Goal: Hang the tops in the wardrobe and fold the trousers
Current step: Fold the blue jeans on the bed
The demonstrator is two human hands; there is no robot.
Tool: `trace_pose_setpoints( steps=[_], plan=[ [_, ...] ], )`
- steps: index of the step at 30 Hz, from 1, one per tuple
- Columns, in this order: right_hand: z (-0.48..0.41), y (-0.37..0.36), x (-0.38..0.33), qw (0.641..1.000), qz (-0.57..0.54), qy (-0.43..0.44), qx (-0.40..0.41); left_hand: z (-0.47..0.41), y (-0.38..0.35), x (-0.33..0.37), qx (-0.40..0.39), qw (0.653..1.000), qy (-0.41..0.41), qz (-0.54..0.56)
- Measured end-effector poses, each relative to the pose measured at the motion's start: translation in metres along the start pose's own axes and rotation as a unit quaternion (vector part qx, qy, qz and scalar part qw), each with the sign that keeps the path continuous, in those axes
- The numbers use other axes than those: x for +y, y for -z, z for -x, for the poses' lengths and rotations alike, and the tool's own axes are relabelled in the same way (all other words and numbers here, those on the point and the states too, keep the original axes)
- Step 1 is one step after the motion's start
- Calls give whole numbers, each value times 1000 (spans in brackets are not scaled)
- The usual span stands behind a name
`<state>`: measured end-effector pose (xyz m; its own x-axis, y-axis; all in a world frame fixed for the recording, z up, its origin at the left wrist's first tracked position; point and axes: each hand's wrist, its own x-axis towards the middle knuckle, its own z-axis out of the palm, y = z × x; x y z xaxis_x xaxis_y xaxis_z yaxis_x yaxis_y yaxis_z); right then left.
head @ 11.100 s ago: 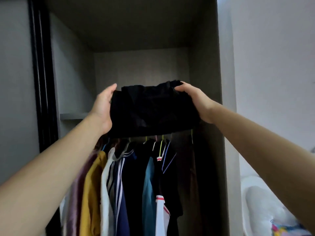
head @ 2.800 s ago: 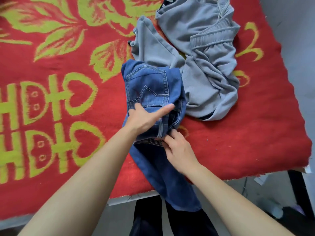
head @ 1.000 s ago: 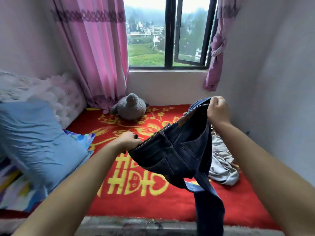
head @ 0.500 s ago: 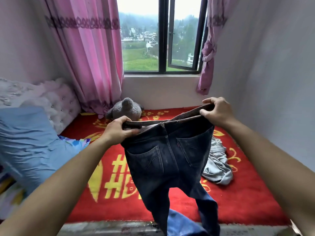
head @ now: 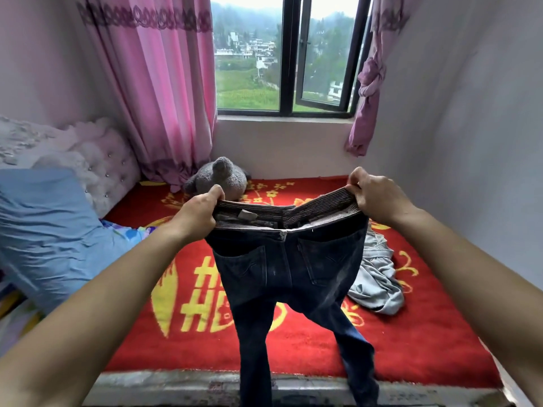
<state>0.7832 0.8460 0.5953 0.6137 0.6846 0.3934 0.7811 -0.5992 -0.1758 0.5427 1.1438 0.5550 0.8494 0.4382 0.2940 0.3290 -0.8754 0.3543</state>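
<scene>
**Jeans held up by the waistband**

Here we hold dark jeans (head: pixel 289 277) stretched between our left hand (head: pixel 197 214) and right hand (head: pixel 377 195), each clenched on the waistband, 2 legs hanging over the red blanket (head: pixel 411 342). Beyond lie grey trousers (head: pixel 376 284).

— Trousers counted? 
— Two: one pair of dark jeans (head: pixel 291 277) pinched under the fingers (head: pixel 216 192), one grey pair (head: pixel 376 286) lying beyond them.
— Remainder?
— One plush toy (head: pixel 219 177), one blue pillow (head: pixel 44 224), two pink curtains (head: pixel 155 83).
</scene>
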Motion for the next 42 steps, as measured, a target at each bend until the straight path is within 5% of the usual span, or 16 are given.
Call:
trace_pose_setpoints(
  steps=[8, 19, 24, 30, 35, 38, 42],
  plan=[
    [4, -12, -4, 988, -41, 45, -143, -2, 0, -25, -67, 998, 18, -2],
    [1, -32, -37, 996, 65, 34, -58, 9, -1, -54, 30, 983, 101, 153],
    [-1, -34, -60, 986, 131, -19, -98, 7, -2, -44, 105, 985, 135, 1],
    [-2, -39, -72, 974, 111, -60, -188, 10, -5, -44, 151, 962, -58, -221],
    [-11, -51, -68, 961, 46, -78, -260, 0, -7, -52, 122, 942, -163, -268],
    [-15, -64, -62, 957, 6, -82, -280, -11, -14, -60, 40, 919, -205, -334],
    [-29, -89, -47, 937, -30, -99, -333, -37, -32, -71, -109, 930, -98, -336]
  ],
)
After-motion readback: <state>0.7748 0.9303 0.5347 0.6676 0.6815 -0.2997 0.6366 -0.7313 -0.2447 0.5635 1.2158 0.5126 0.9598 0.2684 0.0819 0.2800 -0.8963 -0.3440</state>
